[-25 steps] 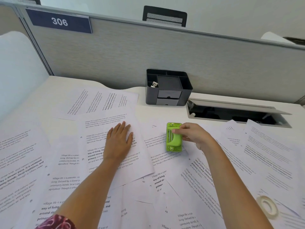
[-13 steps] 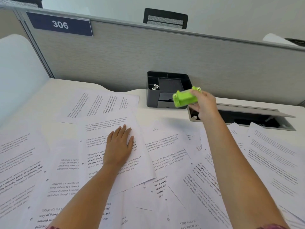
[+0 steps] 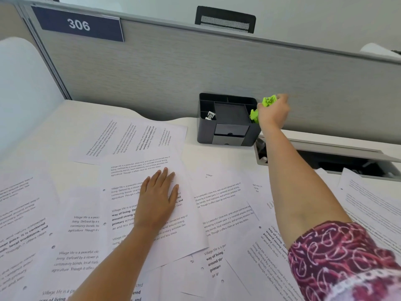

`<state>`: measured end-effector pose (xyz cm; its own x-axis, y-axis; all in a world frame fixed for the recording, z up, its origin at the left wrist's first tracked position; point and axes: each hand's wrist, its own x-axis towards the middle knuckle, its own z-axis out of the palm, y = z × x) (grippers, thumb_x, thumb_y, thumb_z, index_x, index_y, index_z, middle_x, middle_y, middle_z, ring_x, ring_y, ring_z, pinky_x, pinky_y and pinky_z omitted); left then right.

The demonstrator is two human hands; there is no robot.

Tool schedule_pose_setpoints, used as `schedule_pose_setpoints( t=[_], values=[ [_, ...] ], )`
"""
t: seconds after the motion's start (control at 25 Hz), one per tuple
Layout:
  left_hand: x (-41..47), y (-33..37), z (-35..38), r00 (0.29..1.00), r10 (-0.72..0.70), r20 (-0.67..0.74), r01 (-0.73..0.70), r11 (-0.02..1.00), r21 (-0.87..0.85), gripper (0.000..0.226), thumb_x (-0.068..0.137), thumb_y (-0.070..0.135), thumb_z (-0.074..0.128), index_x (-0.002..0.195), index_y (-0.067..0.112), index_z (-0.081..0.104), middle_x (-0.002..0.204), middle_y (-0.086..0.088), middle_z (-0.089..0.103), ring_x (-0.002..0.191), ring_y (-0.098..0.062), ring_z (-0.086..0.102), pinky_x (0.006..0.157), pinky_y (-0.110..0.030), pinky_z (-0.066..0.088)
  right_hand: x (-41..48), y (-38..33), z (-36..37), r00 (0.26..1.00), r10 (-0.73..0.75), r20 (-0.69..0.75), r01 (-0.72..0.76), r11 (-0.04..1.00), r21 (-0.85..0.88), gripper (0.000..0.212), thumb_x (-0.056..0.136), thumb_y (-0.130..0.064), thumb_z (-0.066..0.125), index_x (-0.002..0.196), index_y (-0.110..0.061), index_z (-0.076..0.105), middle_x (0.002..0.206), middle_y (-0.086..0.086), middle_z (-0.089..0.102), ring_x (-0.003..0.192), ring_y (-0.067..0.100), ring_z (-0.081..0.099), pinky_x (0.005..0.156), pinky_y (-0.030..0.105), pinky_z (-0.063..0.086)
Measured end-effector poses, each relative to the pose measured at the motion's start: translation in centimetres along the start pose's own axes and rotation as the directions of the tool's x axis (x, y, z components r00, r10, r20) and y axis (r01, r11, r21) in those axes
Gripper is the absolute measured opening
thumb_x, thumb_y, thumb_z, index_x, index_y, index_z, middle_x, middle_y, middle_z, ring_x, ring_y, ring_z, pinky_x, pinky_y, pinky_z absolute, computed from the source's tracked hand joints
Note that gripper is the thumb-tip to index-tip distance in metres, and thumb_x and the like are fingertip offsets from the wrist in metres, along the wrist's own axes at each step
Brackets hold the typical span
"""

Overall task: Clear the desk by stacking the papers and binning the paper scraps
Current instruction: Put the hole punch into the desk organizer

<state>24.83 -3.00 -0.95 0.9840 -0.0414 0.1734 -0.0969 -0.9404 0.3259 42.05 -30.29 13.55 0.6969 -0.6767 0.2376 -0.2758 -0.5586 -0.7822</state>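
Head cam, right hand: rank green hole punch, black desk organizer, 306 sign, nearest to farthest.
From the right hand:
1. Green hole punch: gripped in that hand, at the organizer's right edge.
2. Black desk organizer: just left of the hand, against the partition.
3. 306 sign: far left, high on the partition.

The left hand lies flat on the papers.

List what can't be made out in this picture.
- Green hole punch: mostly covered by the right hand in the head view.
- Small metal item in the black organizer: too small to identify.
- Cable tray opening: its dark inside is unreadable.
- Lower papers: text hidden by overlapping sheets and the left hand.
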Motion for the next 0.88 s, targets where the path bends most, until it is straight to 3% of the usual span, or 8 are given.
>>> schedule_pose_setpoints(
  t=[0.12, 0.24, 0.4, 0.56, 0.88],
  values=[
    [0.0, -0.1, 0.1, 1.0, -0.002, -0.004, 0.002, 1.0, 0.001, 0.068, 0.089, 0.051, 0.01, 0.141, 0.021, 0.043, 0.152, 0.001, 0.034, 0.141, -0.017, 0.028, 0.117, -0.034, 0.013, -0.2, 0.1, 0.7, 0.996, -0.065, 0.054, 0.073, 0.98, -0.183, 0.042, 0.087, -0.02, 0.065, 0.124, -0.008, 0.051, 0.124, 0.014, 0.054, 0.109, 0.032, 0.056, 0.084, 0.036, 0.045],
    [0.0, 0.0, 0.1, 1.0, -0.003, -0.004, 0.003, 1.0, -0.006, 0.069, 0.088, 0.052, 0.009, 0.142, 0.022, 0.041, 0.153, 0.002, 0.032, 0.142, -0.016, 0.026, 0.117, -0.033, 0.01, -0.2, 0.2, 1.5, 0.994, -0.057, 0.094, 0.08, 0.963, -0.259, 0.033, 0.086, -0.02, 0.066, 0.115, -0.007, 0.061, 0.119, 0.016, 0.059, 0.105, 0.033, 0.059, 0.08, 0.035, 0.047],
    [-0.1, 0.0, 0.0, 1.0, -0.004, -0.004, 0.004, 1.0, -0.015, 0.07, 0.088, 0.052, 0.008, 0.142, 0.023, 0.04, 0.153, 0.003, 0.031, 0.143, -0.015, 0.024, 0.117, -0.031, 0.008, -0.2, 0.3, 1.3, 0.993, -0.022, 0.115, 0.054, 0.956, -0.287, 0.021, 0.089, -0.006, 0.057, 0.108, -0.002, 0.066, 0.115, 0.018, 0.063, 0.105, 0.033, 0.06, 0.073, 0.032, 0.044],
    [-0.1, 0.0, -0.1, 1.0, -0.004, 0.0, 0.004, 1.0, -0.01, 0.07, 0.088, 0.052, 0.008, 0.142, 0.022, 0.041, 0.152, 0.002, 0.032, 0.143, -0.016, 0.025, 0.117, -0.032, 0.01, -0.2, 0.8, 0.5, 0.99, -0.025, 0.141, 0.065, 0.955, -0.29, 0.03, 0.09, 0.009, 0.045, 0.109, 0.001, 0.067, 0.116, 0.02, 0.063, 0.106, 0.035, 0.06, 0.085, 0.038, 0.05],
    [-0.1, 0.3, -0.6, 0.999, -0.002, 0.043, 0.002, 1.0, -0.016, 0.076, 0.084, 0.055, 0.002, 0.144, 0.022, 0.037, 0.155, 0.002, 0.028, 0.144, -0.016, 0.021, 0.118, -0.033, 0.008, -4.5, 3.7, -1.5, 0.968, -0.123, 0.217, 0.178, 0.95, -0.257, 0.028, 0.095, -0.009, 0.048, 0.119, -0.004, 0.062, 0.115, 0.019, 0.064, 0.102, 0.034, 0.062, 0.084, 0.039, 0.053]
  ],
)
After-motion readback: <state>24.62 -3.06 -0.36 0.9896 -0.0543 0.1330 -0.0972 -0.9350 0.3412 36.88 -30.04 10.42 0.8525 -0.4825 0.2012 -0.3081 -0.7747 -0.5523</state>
